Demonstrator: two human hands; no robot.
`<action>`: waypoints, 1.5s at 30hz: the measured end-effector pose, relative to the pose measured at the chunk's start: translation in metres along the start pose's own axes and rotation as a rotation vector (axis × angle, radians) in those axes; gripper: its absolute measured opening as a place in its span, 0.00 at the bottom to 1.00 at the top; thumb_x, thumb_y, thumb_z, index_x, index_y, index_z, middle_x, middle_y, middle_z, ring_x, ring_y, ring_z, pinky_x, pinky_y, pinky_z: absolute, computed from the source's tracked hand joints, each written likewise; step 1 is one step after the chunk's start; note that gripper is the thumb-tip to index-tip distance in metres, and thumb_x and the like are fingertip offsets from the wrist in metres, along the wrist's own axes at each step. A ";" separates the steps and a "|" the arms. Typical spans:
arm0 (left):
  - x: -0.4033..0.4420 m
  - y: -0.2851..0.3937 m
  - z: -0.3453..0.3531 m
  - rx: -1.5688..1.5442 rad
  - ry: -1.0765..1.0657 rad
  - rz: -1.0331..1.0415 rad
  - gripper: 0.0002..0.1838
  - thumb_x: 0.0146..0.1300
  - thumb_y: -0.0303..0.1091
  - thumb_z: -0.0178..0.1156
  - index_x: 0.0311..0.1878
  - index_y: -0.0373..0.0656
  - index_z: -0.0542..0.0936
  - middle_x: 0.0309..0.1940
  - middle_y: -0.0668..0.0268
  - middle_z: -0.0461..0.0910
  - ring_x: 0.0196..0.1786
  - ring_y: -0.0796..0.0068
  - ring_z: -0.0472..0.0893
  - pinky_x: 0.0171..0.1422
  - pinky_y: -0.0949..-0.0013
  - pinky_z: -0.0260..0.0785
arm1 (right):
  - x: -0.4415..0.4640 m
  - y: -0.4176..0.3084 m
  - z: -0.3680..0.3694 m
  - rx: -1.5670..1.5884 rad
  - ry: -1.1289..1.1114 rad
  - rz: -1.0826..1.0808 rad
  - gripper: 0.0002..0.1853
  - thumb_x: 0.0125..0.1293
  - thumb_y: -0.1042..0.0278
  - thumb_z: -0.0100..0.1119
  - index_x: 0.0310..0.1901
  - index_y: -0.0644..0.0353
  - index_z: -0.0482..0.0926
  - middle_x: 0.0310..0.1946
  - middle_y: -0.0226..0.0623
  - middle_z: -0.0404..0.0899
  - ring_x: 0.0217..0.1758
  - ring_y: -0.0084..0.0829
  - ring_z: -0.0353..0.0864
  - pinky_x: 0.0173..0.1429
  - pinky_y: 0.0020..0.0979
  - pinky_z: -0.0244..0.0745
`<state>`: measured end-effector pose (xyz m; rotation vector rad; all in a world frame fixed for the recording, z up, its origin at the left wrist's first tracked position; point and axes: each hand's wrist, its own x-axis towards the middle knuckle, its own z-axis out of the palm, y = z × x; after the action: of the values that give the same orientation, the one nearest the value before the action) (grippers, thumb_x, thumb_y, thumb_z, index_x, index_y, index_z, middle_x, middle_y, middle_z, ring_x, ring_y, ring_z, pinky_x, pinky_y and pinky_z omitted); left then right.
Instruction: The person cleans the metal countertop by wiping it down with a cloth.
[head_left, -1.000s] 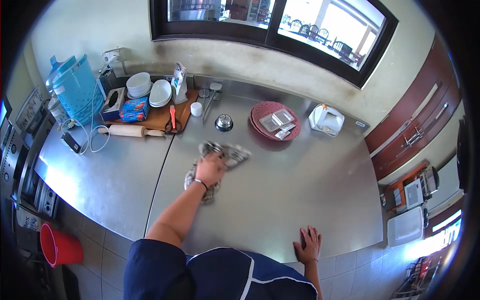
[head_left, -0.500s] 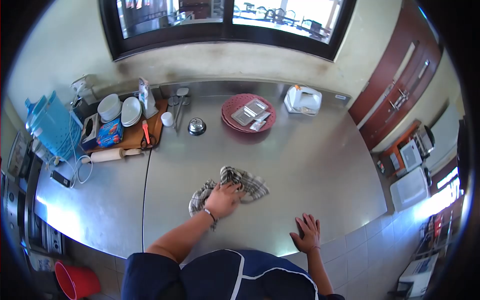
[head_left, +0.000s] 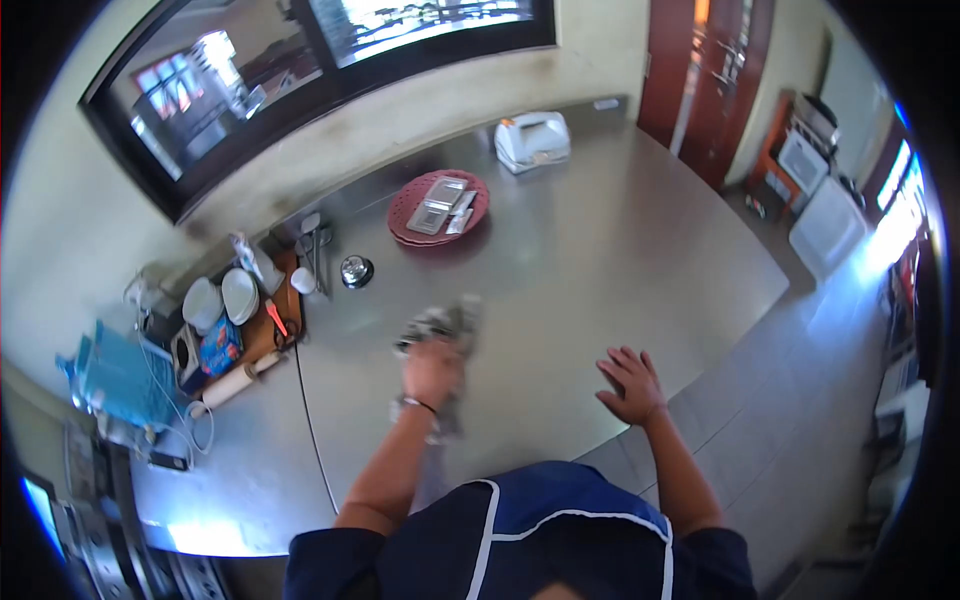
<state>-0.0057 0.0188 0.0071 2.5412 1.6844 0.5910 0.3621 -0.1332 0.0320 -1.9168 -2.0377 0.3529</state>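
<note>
A black-and-white checked cloth, blurred by motion, lies bunched on the steel table. My left hand grips and presses it against the tabletop, its fingers partly lost in the folds. A dark bracelet circles that wrist. Off to the right, my right hand is at the table's front edge, fingers spread and holding nothing. I cannot tell whether its palm touches the steel.
Toward the back are a silver call bell, a red woven basket with clear plastic boxes, and a white hand mixer. On the left sit white bowls, orange-handled scissors, a rolling pin and a blue basket.
My view has turned and tilted, so the table appears rotated. The left hand has moved with the cloth, which looks more bunched. The right hand stays open near the front edge.
</note>
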 end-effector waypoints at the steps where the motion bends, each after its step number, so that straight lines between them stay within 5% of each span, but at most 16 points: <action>1: -0.011 0.038 0.001 -0.158 -0.024 0.129 0.07 0.57 0.36 0.58 0.32 0.44 0.82 0.38 0.60 0.84 0.43 0.55 0.82 0.50 0.55 0.73 | 0.000 -0.001 -0.002 0.005 -0.003 0.002 0.31 0.59 0.46 0.63 0.65 0.41 0.73 0.72 0.32 0.65 0.78 0.39 0.56 0.80 0.49 0.42; 4: -0.061 0.131 -0.017 -0.267 -0.217 0.620 0.15 0.54 0.35 0.61 0.46 0.55 0.84 0.54 0.64 0.80 0.51 0.58 0.80 0.54 0.54 0.73 | -0.004 0.002 0.001 -0.014 -0.011 -0.010 0.30 0.61 0.45 0.61 0.65 0.41 0.73 0.72 0.31 0.64 0.78 0.38 0.54 0.81 0.48 0.41; 6: -0.065 0.136 -0.017 -0.269 -0.300 0.689 0.19 0.54 0.34 0.61 0.51 0.59 0.83 0.59 0.64 0.77 0.56 0.60 0.78 0.57 0.53 0.72 | -0.004 0.004 -0.001 -0.019 -0.009 -0.008 0.29 0.62 0.44 0.59 0.65 0.42 0.73 0.72 0.31 0.63 0.78 0.38 0.54 0.81 0.48 0.41; 12: -0.025 -0.070 -0.008 0.055 -0.016 -0.191 0.10 0.62 0.38 0.58 0.37 0.45 0.85 0.54 0.59 0.81 0.62 0.54 0.76 0.66 0.54 0.67 | -0.006 0.002 -0.003 0.001 0.008 -0.015 0.29 0.64 0.42 0.57 0.65 0.43 0.72 0.72 0.31 0.63 0.79 0.37 0.54 0.81 0.48 0.42; 15: -0.039 -0.113 -0.043 0.226 0.123 -0.501 0.17 0.61 0.45 0.61 0.52 0.54 0.85 0.62 0.62 0.76 0.64 0.55 0.72 0.66 0.54 0.67 | -0.008 0.003 0.001 0.004 0.026 -0.025 0.29 0.65 0.42 0.56 0.65 0.43 0.72 0.72 0.32 0.64 0.79 0.38 0.54 0.81 0.49 0.42; 19: -0.036 -0.060 -0.037 0.249 0.074 -0.539 0.16 0.58 0.43 0.63 0.49 0.52 0.86 0.58 0.61 0.77 0.58 0.51 0.75 0.62 0.52 0.69 | -0.007 0.008 0.007 0.009 0.046 -0.041 0.29 0.65 0.42 0.56 0.65 0.43 0.72 0.72 0.33 0.64 0.78 0.38 0.54 0.81 0.50 0.41; 24: -0.063 0.070 -0.007 -0.028 -0.040 0.178 0.09 0.56 0.38 0.63 0.39 0.51 0.86 0.52 0.61 0.80 0.52 0.54 0.77 0.58 0.54 0.71 | -0.007 0.011 0.010 0.008 0.060 -0.051 0.29 0.65 0.42 0.56 0.66 0.42 0.72 0.72 0.33 0.64 0.78 0.39 0.54 0.81 0.50 0.40; 28: -0.088 0.145 -0.034 -0.204 -0.188 0.391 0.10 0.55 0.35 0.63 0.41 0.54 0.87 0.52 0.63 0.80 0.54 0.56 0.77 0.59 0.54 0.71 | -0.007 0.012 0.010 -0.027 0.057 -0.064 0.29 0.66 0.43 0.55 0.66 0.42 0.71 0.72 0.32 0.64 0.78 0.38 0.54 0.81 0.49 0.41; 33: -0.041 0.030 0.011 0.036 0.148 0.115 0.08 0.61 0.33 0.58 0.36 0.42 0.84 0.42 0.56 0.83 0.46 0.51 0.81 0.54 0.52 0.72 | -0.008 0.014 0.014 0.016 0.066 -0.047 0.28 0.68 0.44 0.53 0.67 0.44 0.70 0.72 0.31 0.63 0.79 0.38 0.53 0.81 0.49 0.41; 34: -0.028 0.007 0.007 0.055 -0.010 -0.086 0.12 0.59 0.36 0.61 0.45 0.46 0.84 0.48 0.57 0.81 0.52 0.53 0.79 0.58 0.54 0.71 | -0.008 0.014 0.013 0.028 0.054 -0.037 0.29 0.68 0.44 0.52 0.68 0.44 0.69 0.73 0.32 0.63 0.79 0.39 0.53 0.81 0.49 0.41; 38: -0.006 0.025 0.006 -0.320 0.176 -0.183 0.14 0.63 0.39 0.60 0.43 0.38 0.82 0.44 0.53 0.81 0.47 0.48 0.78 0.53 0.52 0.70 | -0.005 0.001 0.021 0.317 0.279 0.121 0.32 0.69 0.45 0.53 0.71 0.48 0.65 0.74 0.42 0.59 0.78 0.45 0.53 0.80 0.48 0.44; 40: -0.005 0.085 0.002 -0.469 0.230 0.048 0.17 0.68 0.42 0.57 0.36 0.33 0.79 0.38 0.50 0.79 0.41 0.51 0.78 0.47 0.48 0.66 | 0.001 -0.030 0.029 0.614 0.517 0.110 0.33 0.69 0.48 0.57 0.72 0.50 0.63 0.73 0.48 0.58 0.77 0.48 0.55 0.79 0.47 0.48; 41: -0.005 0.107 -0.006 -0.745 -0.154 -0.027 0.22 0.72 0.47 0.54 0.47 0.32 0.79 0.49 0.48 0.79 0.54 0.53 0.78 0.58 0.53 0.67 | 0.000 -0.048 0.034 0.765 0.635 0.102 0.34 0.68 0.50 0.59 0.72 0.50 0.62 0.73 0.51 0.57 0.76 0.50 0.56 0.78 0.46 0.51; 42: -0.020 0.140 -0.002 -1.013 -0.167 -0.045 0.33 0.75 0.55 0.47 0.67 0.32 0.69 0.68 0.49 0.67 0.71 0.57 0.66 0.73 0.61 0.57 | -0.003 -0.067 0.033 0.992 0.617 0.121 0.33 0.68 0.53 0.60 0.72 0.52 0.63 0.72 0.52 0.59 0.75 0.51 0.58 0.76 0.45 0.54; 44: -0.036 0.182 0.004 -1.578 -0.591 0.034 0.46 0.72 0.66 0.41 0.77 0.36 0.49 0.78 0.53 0.51 0.78 0.58 0.54 0.78 0.61 0.48 | -0.011 -0.092 0.025 1.450 0.572 0.142 0.32 0.66 0.57 0.63 0.70 0.54 0.65 0.70 0.54 0.62 0.72 0.53 0.62 0.73 0.45 0.60; 45: -0.036 0.204 -0.015 -1.519 -0.635 0.103 0.47 0.70 0.67 0.43 0.78 0.37 0.49 0.77 0.52 0.53 0.76 0.57 0.58 0.76 0.60 0.52 | -0.015 -0.083 0.029 1.388 0.567 0.226 0.31 0.64 0.61 0.64 0.68 0.55 0.67 0.69 0.54 0.63 0.70 0.53 0.64 0.72 0.44 0.61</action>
<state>0.1571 -0.0995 0.0586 1.3800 0.4366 0.5886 0.2748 -0.1531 0.0370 -1.0904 -0.7337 0.8491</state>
